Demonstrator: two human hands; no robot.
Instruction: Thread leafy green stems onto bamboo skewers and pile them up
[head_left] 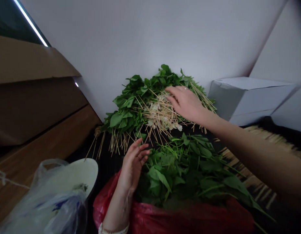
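Observation:
My right hand point(185, 100) is over a heap of thin wooden skewers point(156, 113) and pale white vegetable pieces point(154, 105). Its thumb and fingers are apart, with nothing visible between them. Skewered leafy greens point(122, 113) fan out around this heap, their bare sticks pointing toward me. My left hand point(133, 161) hovers with loosely curled, parted fingers at the left side of a large pile of loose green leaves point(179, 172). Those leaves lie in a red plastic bag point(150, 219) close to my body. A beaded bracelet point(113, 230) circles my left wrist.
At the left, a white bowl point(92, 172) stands beside a crumpled clear plastic bag point(43, 201). A brown cardboard box point(31, 107) rises behind them. On the right are a white box point(252, 94) and rows of pale sticks point(252, 182) on black material. A pale wall point(140, 39) stands behind.

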